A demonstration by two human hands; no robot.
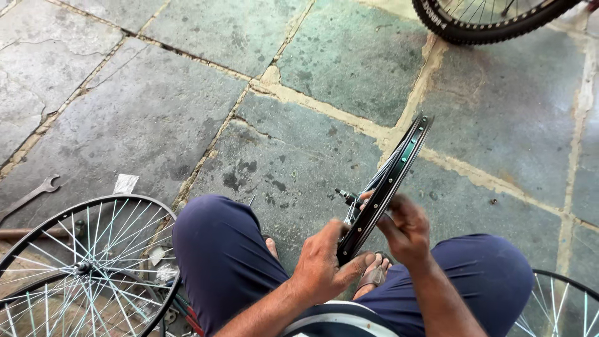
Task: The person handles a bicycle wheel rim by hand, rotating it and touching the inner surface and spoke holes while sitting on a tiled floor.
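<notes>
Nearest, the person's two knees in dark blue trousers (224, 249) spread wide at the bottom of the view, with a sandalled foot (374, 274) showing between them on the stone floor (150, 112). Just above the knees, the left hand (324, 265) grips the near lower edge of a bare black bicycle rim (390, 181), thumb on one side and fingers wrapped round the other, clamped on the metal. The right hand (405, 228) is on the far side of the same rim, just beside the hub; its fingers are curled in among the spokes, though whether they pinch a spoke or only rest there cannot be told. The rim stands nearly edge-on to the camera, tilting up and away to the right, its lower end between the hands and its upper end out over the floor. A short axle (345, 195) sticks out to the left of the hub.

At the near left, a spoked wheel without a tyre (87, 265) lies flat, with a second one partly under it. Another rim (561, 299) shows at the near right corner. Farther left, a spanner (34, 193) lies on the stones, with a scrap of clear wrapper (125, 183) near it. Farthest away, at the top right, the curve of a tyred wheel (486, 22) crosses the corner.
</notes>
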